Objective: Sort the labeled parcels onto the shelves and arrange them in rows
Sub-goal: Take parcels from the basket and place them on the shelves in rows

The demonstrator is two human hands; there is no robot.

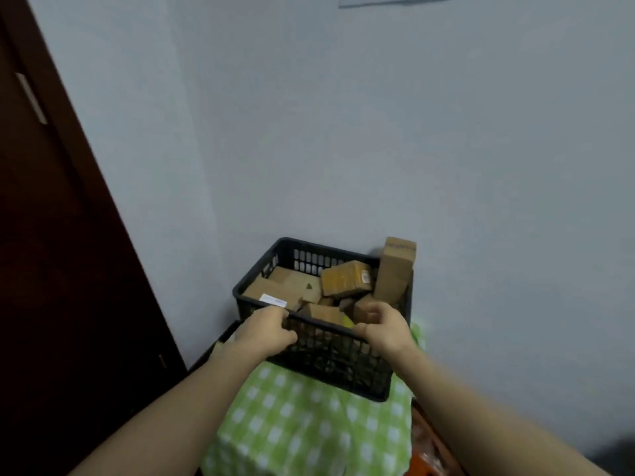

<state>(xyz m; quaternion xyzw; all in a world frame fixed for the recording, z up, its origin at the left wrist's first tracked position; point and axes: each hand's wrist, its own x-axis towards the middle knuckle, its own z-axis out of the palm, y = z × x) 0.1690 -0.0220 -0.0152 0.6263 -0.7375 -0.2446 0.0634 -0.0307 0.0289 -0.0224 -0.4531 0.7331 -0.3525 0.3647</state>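
The checked surface [309, 434] carries the black basket [347, 369]. The parcels [347, 278] lie heaped inside it, just beyond my knuckles, and one stands upright at the far right corner. No shelves are in view. My left hand [266, 329] and right hand [385, 326] are equally near, arms stretched forward, with fingers [278, 312] curled over the near rim, gripping it.
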